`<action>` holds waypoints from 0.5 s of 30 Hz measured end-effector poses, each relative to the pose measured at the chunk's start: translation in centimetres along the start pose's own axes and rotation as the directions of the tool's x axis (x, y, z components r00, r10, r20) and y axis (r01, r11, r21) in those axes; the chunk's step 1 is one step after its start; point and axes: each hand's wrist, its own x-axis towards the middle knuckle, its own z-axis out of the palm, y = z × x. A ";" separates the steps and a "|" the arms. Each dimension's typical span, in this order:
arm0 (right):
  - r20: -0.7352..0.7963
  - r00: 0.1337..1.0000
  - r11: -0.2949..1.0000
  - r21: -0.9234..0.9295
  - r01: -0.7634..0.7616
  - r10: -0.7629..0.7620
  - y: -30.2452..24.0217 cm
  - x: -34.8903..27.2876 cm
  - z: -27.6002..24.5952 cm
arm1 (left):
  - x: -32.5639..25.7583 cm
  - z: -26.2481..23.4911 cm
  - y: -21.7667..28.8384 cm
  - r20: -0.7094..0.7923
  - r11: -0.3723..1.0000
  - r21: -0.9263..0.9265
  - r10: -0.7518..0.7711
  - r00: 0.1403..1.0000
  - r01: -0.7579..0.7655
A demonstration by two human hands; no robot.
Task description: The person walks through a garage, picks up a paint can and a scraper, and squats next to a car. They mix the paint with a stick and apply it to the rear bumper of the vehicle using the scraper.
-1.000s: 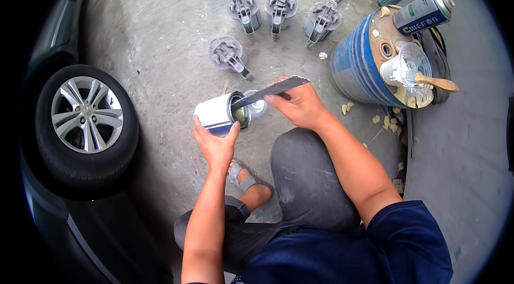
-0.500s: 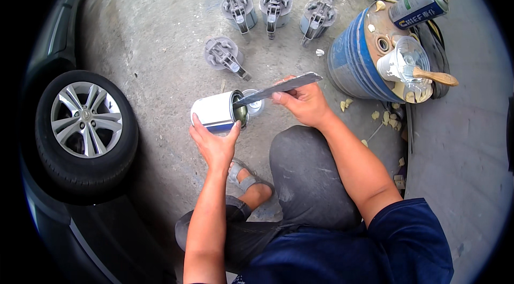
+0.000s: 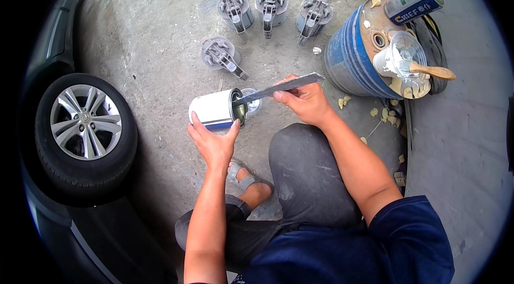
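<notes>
My left hand (image 3: 212, 140) grips a white paint can (image 3: 209, 107) with a blue band, thumb near its rim. The can is tipped on its side, its mouth toward the right, and greenish contents show inside. Between the thumb and fingers of my right hand (image 3: 304, 99) is a long, flat, grey-stained stirring stick (image 3: 281, 87), whose lower end reaches into the can's mouth. Partly behind the can, a clear plastic cup (image 3: 251, 102) stands on the floor. What the stick's tip touches inside is hidden.
Several paint cans with grey lever-topped lids (image 3: 234, 9) stand ahead on the concrete. At right, a blue drum (image 3: 347, 59) bears a spray can (image 3: 415, 2), a plastic tub (image 3: 393, 59) and a paintbrush (image 3: 435, 71). A car wheel (image 3: 85, 136) is at left.
The view has shifted slightly, so the floor things sit a little differently in it. Both hands keep their hold on the can and stick, with barely any movement.
</notes>
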 end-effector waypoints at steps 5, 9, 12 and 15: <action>0.028 1.000 1.000 -0.008 -0.004 0.004 -0.1 -0.2 -0.2 | -0.1 0.0 -0.1 -0.002 1.000 0.005 0.006 1.000 -0.006; 0.021 0.999 1.000 0.010 -0.027 0.026 0.2 -0.3 -0.4 | -0.2 0.0 0.0 -0.017 0.999 0.002 0.033 0.999 -0.033; -0.006 0.999 0.999 0.015 -0.034 0.034 0.1 -0.5 -0.4 | -0.2 -0.1 0.0 -0.026 0.999 0.013 0.047 0.999 -0.046; -0.014 0.999 0.999 0.023 -0.036 0.036 -0.1 -0.6 -0.6 | -0.2 -0.2 0.2 0.004 0.999 -0.037 0.019 1.000 -0.019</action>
